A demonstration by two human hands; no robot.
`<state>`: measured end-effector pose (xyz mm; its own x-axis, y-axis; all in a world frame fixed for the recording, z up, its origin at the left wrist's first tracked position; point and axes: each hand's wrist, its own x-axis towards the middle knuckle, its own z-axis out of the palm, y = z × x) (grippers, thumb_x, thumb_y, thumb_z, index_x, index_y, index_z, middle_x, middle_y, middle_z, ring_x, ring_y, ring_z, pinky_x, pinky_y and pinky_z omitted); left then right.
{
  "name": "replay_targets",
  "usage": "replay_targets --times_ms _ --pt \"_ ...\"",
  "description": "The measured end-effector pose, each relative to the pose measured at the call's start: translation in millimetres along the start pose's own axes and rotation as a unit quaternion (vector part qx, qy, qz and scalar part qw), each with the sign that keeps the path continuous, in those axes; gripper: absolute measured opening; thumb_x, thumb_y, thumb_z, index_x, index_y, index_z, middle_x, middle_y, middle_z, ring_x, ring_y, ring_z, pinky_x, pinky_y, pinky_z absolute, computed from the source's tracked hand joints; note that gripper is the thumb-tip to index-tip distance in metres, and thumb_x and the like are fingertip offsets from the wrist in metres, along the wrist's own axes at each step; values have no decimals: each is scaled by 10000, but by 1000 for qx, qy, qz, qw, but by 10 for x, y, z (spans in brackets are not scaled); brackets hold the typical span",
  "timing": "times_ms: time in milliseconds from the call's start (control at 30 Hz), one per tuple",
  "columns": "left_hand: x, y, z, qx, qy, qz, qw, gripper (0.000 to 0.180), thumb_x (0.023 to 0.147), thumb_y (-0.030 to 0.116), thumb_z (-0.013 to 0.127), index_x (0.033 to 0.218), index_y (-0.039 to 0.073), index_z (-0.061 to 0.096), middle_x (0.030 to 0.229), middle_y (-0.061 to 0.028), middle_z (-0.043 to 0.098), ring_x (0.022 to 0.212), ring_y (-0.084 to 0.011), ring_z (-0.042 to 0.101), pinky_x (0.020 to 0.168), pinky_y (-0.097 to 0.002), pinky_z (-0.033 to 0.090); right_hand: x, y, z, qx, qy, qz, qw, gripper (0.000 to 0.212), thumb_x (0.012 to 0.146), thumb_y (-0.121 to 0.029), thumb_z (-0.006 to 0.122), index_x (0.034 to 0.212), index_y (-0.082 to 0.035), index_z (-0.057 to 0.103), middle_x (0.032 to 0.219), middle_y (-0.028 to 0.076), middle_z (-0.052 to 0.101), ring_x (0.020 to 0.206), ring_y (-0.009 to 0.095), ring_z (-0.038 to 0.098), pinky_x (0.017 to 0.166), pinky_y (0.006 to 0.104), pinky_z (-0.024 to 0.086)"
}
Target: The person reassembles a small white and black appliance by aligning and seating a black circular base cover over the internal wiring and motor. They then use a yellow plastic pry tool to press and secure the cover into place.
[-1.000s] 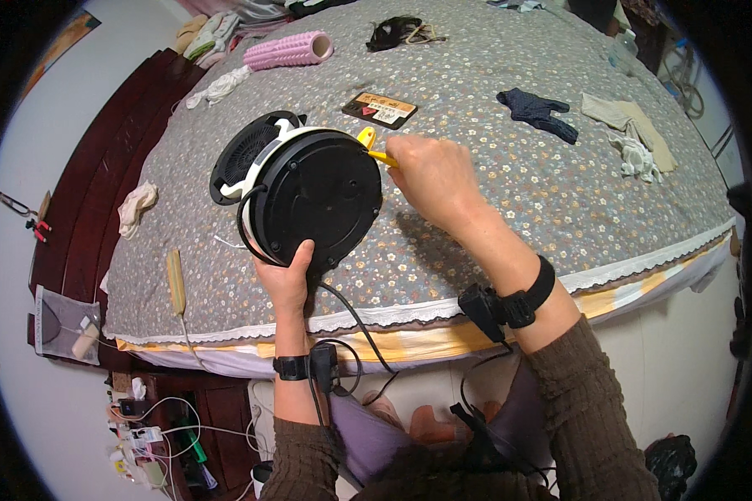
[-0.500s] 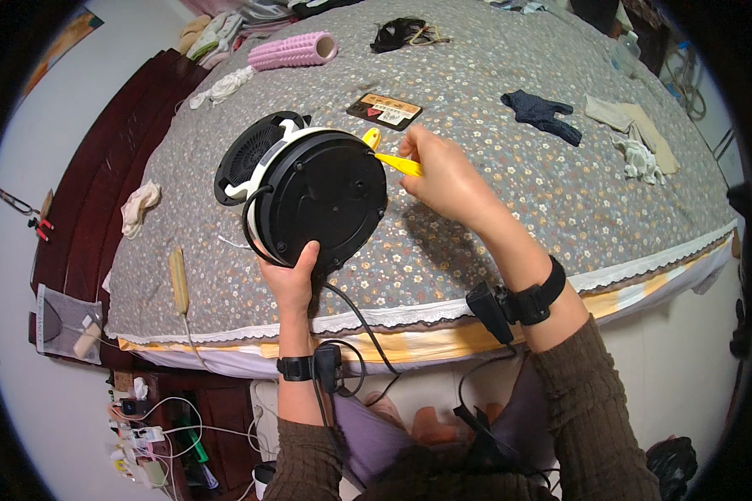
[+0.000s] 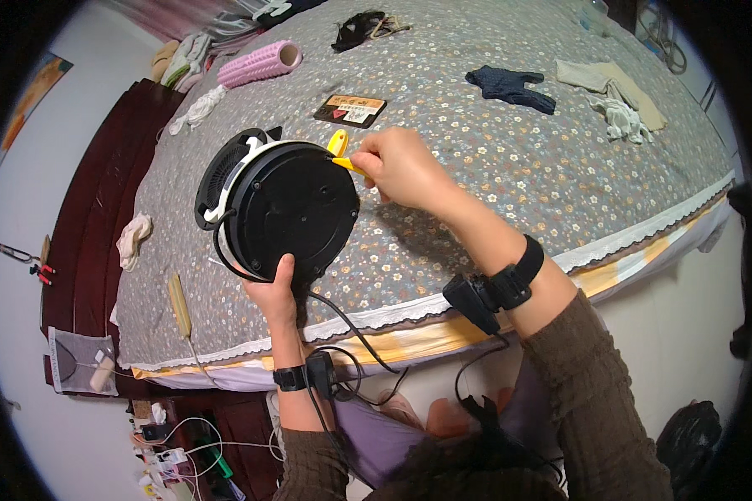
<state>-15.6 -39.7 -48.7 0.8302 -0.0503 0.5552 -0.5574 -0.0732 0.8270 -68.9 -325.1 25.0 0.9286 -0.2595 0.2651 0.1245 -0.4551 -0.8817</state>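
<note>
My left hand (image 3: 272,292) grips the lower edge of a small electric fan (image 3: 294,209), thumb on its round black underside. The fan is tilted so the base faces me, with a white rim and a dark grille (image 3: 224,171) behind it. At the base's upper right edge, my right hand (image 3: 399,167) pinches a slim yellow tool (image 3: 349,165); its tip touches or nearly touches the base. Beside it rises a yellow looped piece (image 3: 337,142); I cannot tell whether both belong to one tool. A black cord (image 3: 351,326) runs down from the fan.
The flowered bedspread (image 3: 443,242) lies beneath. On it are a dark flat case (image 3: 351,109), a pink foam roller (image 3: 261,64), dark folded clothing (image 3: 511,88), pale clothes (image 3: 614,88) and a beige stick-like object (image 3: 179,305). Cables and small items crowd the nightstand (image 3: 234,426).
The view has shifted, so the bed's contents sit differently in it. My right hand has turned and closed in on the fan base's edge with the yellow tool. My left hand keeps its hold.
</note>
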Motion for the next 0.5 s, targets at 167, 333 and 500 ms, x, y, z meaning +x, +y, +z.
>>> replay_targets --times_ms 167,333,500 --pt "-7 -40 -35 -13 -8 -9 1000 692 773 80 840 1370 -9 502 1309 -124 602 1161 -215 589 1053 -350 440 -23 11 -27 50 -17 50 997 174 832 -133 747 897 16 684 824 203 718 802 363 718 741 426 569" --pt "-13 -47 -49 -3 -9 -17 1000 689 779 86 841 1371 -7 501 1315 -122 599 1159 -210 585 1048 -349 442 -64 26 94 -156 68 -95 981 324 746 -67 807 989 -20 598 955 195 705 902 396 689 761 448 537" --pt "-10 -45 -41 -4 0 -23 1000 688 784 87 840 1377 -3 502 1310 -119 603 1149 -208 589 1044 -347 445 -128 -34 131 -282 146 -190 929 107 856 -107 621 896 -47 700 854 173 712 808 335 736 695 450 589"
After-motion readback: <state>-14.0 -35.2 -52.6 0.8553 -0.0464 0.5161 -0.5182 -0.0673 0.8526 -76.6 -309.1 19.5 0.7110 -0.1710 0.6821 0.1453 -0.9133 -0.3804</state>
